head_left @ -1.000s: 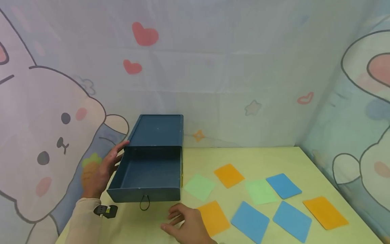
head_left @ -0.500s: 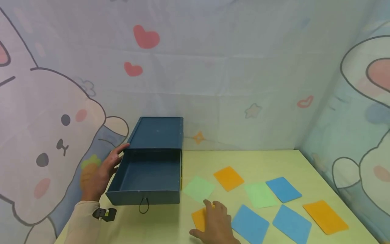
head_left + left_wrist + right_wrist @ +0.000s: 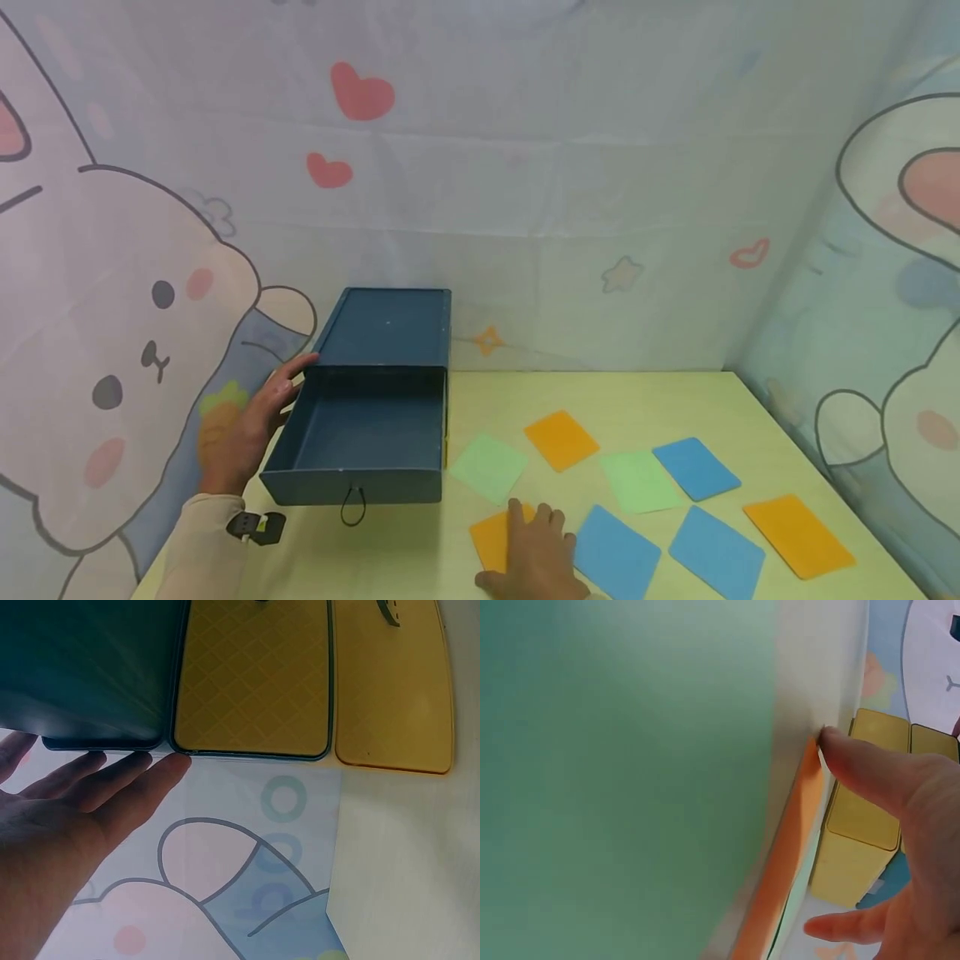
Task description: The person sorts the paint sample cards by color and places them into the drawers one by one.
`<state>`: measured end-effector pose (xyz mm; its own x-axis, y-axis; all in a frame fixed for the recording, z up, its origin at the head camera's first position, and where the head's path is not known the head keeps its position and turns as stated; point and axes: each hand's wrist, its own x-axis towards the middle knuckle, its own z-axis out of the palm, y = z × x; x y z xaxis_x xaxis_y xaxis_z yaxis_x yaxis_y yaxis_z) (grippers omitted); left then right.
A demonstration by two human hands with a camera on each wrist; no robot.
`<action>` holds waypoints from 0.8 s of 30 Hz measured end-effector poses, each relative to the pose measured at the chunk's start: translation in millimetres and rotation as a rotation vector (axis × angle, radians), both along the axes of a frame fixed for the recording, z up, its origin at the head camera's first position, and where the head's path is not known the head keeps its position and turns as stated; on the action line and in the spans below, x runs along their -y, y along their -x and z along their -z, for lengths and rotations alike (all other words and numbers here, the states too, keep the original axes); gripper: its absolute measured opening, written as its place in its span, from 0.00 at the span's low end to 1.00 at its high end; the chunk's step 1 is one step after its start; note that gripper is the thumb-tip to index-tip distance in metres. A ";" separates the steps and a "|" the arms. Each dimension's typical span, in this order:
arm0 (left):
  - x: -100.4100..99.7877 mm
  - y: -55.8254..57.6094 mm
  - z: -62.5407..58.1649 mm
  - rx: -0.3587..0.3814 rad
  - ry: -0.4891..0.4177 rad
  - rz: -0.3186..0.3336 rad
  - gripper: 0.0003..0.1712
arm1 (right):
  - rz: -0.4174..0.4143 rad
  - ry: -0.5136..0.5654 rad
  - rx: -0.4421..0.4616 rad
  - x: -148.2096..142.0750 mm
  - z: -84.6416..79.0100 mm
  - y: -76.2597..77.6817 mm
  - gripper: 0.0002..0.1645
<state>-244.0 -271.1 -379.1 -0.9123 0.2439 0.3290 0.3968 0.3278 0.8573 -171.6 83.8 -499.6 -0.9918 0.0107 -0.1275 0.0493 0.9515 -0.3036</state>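
Note:
A dark blue drawer unit [image 3: 386, 325] stands at the table's left, its top drawer [image 3: 352, 483] pulled out, with a dark loop pull on the front. My left hand [image 3: 243, 429] rests its fingers along the unit's left side; the left wrist view shows those fingers [image 3: 142, 784] straight against the lower edge. Over an orange paper sheet [image 3: 489, 542] in front, my right hand [image 3: 536, 554] lies with fingers spread, covering part of it. In the right wrist view the thumb [image 3: 862, 765] meets the edge of the orange sheet [image 3: 795, 817].
Right of the drawer unit, green sheets [image 3: 489, 468], blue sheets [image 3: 618, 550] and other orange sheets [image 3: 561, 440] lie scattered on the pale table [image 3: 645, 396]. Yellow drawer fronts [image 3: 255, 682] show below the blue drawer. A printed cloth wall [image 3: 525, 183] stands behind.
My right hand has moved right from in front of the drawer onto the near orange sheet, settling slightly lower since half a second ago. The left hand stays on the unit.

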 end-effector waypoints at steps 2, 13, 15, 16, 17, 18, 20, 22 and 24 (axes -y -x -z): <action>-0.6 0.5 0.2 0.004 -0.001 -0.001 0.32 | 0.003 -0.013 -0.003 0.8 -1.0 0.4 0.61; -2.0 0.4 0.5 0.011 0.013 -0.002 0.32 | -0.009 -0.023 -0.027 2.6 -2.8 -1.4 0.50; -1.5 0.3 0.9 0.015 0.016 0.001 0.32 | -0.020 -0.021 -0.033 2.0 -2.5 -1.7 0.46; -1.2 0.2 1.1 0.015 0.020 -0.002 0.32 | -0.028 -0.019 -0.034 1.7 -2.6 -1.5 0.44; -0.9 0.2 1.2 0.015 0.019 -0.002 0.32 | -0.037 -0.018 -0.035 1.4 -2.8 -1.3 0.43; -0.7 0.3 1.3 0.014 0.019 -0.003 0.32 | -0.044 -0.018 -0.036 1.0 -3.3 -0.9 0.42; -0.2 0.4 1.0 0.014 0.016 -0.003 0.32 | -0.056 -0.011 -0.043 0.2 -5.0 -0.3 0.40; -0.1 0.7 0.5 0.012 0.017 -0.004 0.32 | -0.073 0.005 -0.057 -0.8 -6.7 -0.3 0.38; -0.2 0.7 0.3 0.010 0.020 -0.003 0.32 | -0.094 0.027 -0.075 -2.0 -9.6 -1.2 0.36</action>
<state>-244.6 -271.0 -379.4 -0.9162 0.2479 0.3147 0.3871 0.3457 0.8547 -170.4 85.8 -490.0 -0.9950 -0.0852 -0.0516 -0.0637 0.9423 -0.3286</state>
